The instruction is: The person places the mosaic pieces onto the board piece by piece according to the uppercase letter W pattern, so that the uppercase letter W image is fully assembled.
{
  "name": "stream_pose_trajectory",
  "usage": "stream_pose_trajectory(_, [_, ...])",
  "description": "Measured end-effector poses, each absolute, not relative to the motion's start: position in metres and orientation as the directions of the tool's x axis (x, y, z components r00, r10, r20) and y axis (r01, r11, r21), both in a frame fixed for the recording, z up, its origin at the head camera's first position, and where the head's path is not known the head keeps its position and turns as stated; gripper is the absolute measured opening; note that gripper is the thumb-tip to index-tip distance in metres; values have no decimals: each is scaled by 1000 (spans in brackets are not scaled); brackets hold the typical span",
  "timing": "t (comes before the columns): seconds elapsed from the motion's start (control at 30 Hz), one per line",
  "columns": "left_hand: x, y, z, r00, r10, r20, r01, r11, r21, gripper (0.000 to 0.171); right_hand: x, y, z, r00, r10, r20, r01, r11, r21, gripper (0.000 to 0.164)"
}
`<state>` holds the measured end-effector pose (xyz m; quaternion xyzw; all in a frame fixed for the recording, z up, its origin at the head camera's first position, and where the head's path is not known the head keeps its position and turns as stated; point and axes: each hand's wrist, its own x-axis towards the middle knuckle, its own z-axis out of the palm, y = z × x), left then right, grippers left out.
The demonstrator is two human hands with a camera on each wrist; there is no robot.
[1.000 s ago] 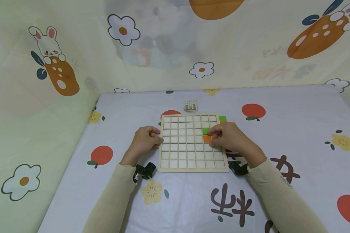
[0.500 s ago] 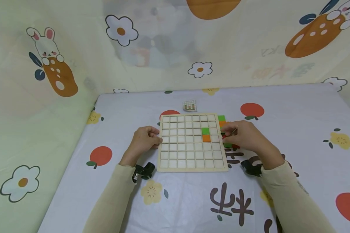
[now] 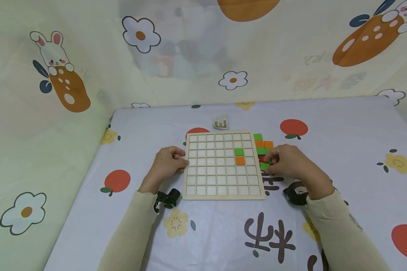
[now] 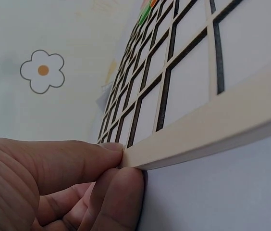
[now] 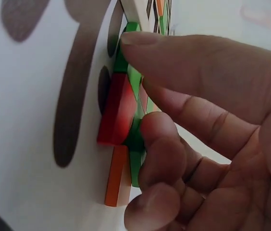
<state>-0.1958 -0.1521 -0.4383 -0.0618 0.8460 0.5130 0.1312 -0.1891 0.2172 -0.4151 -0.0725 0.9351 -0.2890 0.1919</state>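
one narrow left grip point(image 3: 169, 161) on board point(image 3: 211, 171)

The head view looks forward and down over the board point(image 3: 220, 165); both wrist close-ups share it, the right seemingly edge-on.

Left hand point(image 4: 54, 175) pinching grid board point(image 4: 198, 132), 1 printed flower point(image 4: 43, 70)

Long beige sleeves point(image 3: 130, 226), black wrist cameras point(image 3: 172, 196)
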Motion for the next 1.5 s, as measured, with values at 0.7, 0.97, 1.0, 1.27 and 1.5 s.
stream_pose_trajectory(0.7, [-197,-152,-438,-958,37,-286,-235,476,847,28,-186,214,-412,-924,-239,-299,-56,857,-513,21])
stream_pose_trajectory(0.97, [-198,-152,-437,-953,36,-300,-247,480,842,29,-186,213,-412,-926,-234,-295,-57,861,-506,16])
stream_pose_trajectory(1.0, [-198,-152,-437,-953,35,-300,-247,480,842,29,-186,213,-412,-926,-235,-296,-57,861,-505,16])
stream_pose_trajectory(1.27, [-197,-153,-438,-953,38,-300,-248,471,846,29,-185,213,-410,-914,-248,-321,-48,852,-521,19])
stream_pose_trajectory(1.5, [-197,-154,-439,-955,42,-293,-238,480,844,28,-184,213,-411,-906,-262,-333,-61,858,-511,18])
